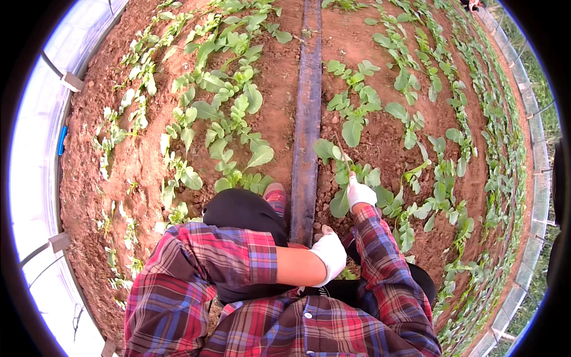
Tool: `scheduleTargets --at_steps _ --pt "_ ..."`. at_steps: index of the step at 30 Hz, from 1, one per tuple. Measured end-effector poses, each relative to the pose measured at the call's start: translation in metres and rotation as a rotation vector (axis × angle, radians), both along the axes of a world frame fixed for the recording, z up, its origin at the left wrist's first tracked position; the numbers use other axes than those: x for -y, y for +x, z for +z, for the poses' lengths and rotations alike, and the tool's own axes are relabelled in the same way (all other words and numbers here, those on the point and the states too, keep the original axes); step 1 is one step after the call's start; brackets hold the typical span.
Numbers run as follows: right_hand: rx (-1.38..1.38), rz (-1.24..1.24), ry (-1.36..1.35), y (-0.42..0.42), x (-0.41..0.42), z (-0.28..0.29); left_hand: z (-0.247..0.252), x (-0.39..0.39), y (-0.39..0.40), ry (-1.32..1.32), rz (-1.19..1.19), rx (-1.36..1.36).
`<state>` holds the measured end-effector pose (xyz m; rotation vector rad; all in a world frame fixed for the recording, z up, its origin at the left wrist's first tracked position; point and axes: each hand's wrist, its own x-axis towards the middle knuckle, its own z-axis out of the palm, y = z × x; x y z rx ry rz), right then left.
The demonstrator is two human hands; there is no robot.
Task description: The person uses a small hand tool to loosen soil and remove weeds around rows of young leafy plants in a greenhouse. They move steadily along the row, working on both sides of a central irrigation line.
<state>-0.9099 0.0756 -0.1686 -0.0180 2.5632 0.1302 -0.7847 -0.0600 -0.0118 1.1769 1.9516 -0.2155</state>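
Observation:
My right hand (360, 193), in a white glove, is closed around the lower end of a thin brown stick (342, 151). The stick points up and slightly left over the leaves of a green seedling (339, 203) in reddish soil. My left hand (330, 252), also in a white glove, is nearer my body, just right of the black irrigation strip (305, 178). Its fingers are bent, and whether they hold anything is hidden.
Rows of leafy plants (232, 98) run on both sides of the strip. My shoe (275, 196) stands left of it. Plastic sheeting (33, 178) edges the bed at left, with a blue object (62, 140) beside it. A clear low barrier (537, 178) curves along the right.

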Motion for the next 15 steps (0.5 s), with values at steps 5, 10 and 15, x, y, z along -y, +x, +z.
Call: scheduleTargets --at_steps 5,10,15 --pt "0.137 0.082 0.036 0.005 0.002 0.021 0.013 0.007 -0.012 0.059 0.024 -0.002" --pt "0.117 0.241 0.08 0.012 -0.031 0.035 0.018 0.004 -0.017 0.061 0.027 0.014" --pt "0.104 0.283 0.049 0.009 -0.029 0.062 0.033 0.015 -0.014 0.1 -0.003 0.006"
